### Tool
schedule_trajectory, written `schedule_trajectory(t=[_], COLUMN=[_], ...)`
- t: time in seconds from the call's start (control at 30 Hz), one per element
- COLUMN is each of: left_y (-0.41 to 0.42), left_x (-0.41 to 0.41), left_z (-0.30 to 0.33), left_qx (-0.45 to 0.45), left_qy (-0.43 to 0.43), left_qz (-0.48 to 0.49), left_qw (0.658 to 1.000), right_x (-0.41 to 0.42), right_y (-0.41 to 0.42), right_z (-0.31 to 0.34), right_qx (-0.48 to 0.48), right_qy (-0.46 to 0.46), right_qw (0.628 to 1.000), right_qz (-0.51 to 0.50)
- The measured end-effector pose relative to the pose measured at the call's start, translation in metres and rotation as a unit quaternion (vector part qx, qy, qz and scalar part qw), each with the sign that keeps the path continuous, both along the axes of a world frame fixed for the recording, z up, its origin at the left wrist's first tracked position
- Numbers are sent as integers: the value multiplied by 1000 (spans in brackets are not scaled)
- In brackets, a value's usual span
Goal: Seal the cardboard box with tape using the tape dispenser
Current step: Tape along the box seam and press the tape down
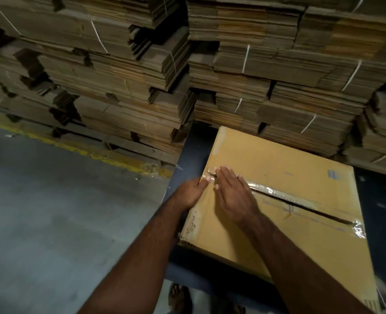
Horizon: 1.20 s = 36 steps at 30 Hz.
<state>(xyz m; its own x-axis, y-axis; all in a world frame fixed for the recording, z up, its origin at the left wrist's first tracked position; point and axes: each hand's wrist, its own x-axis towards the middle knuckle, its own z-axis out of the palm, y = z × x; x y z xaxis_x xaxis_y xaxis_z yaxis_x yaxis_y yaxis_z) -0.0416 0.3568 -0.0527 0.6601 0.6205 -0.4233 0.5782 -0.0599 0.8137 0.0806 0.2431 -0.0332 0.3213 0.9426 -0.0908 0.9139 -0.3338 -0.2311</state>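
A closed tan cardboard box point(278, 159) lies on a dark blue table. A strip of clear shiny tape point(284, 196) runs along its centre seam to the right edge, where it folds over. My right hand point(232, 196) lies flat, palm down, on the left end of the seam. My left hand point(191, 192) presses against the box's left side wall, its fingertips at the top edge by the tape end. No tape dispenser is clearly visible; a roll-like shape at the bottom right corner is cut off.
Tall stacks of flattened, strapped cardboard point(266, 71) stand right behind the box on pallets. The grey concrete floor point(51, 211) with a yellow line point(79, 150) lies to the left. The dark table's edge point(178, 159) borders the box. A sandalled foot point(178, 298) shows below.
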Motion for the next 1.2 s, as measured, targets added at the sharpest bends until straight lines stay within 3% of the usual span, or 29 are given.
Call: schedule_trajectory(t=[0.1,0.2,0.37,0.5,0.57,0.63,0.7,0.83,0.9,1.0,1.13,1.2], left_y=[-5,-8,5,10,11,6,-3,12,33,48,14,-24], left_x=[7,16,16,20,25,29,33,51,69,88,82,67], left_z=[10,27,21,16,13,18,18,21,25,47,53,42], left_qx=[1,-186,-309,-289,-224,-50,80,124,192,344,384,411], left_qy=[-91,-192,-187,-160,-98,-20,7,25,88,198,130,146], left_qz=[63,120,94,94,82,60,39,27,6,14,-7,-33], left_qw=[994,956,928,939,966,997,996,992,977,918,914,899], right_x=[0,-6,-16,-10,-1,20,50,118,148,178,208,225], right_y=[3,9,6,-11,-20,-34,-51,-75,-78,-72,-59,-57], right_z=[4,5,0,10,14,18,21,41,50,57,60,58], right_qx=[2,-2,-18,-16,4,23,35,-15,-24,-25,-32,-53], right_qy=[5,18,1,-7,24,44,27,-21,-42,-54,-69,-68], right_qw=[1000,1000,999,996,999,998,995,985,978,975,975,975], right_qz=[-4,-1,42,85,45,-31,-89,-171,-201,-216,-209,-205])
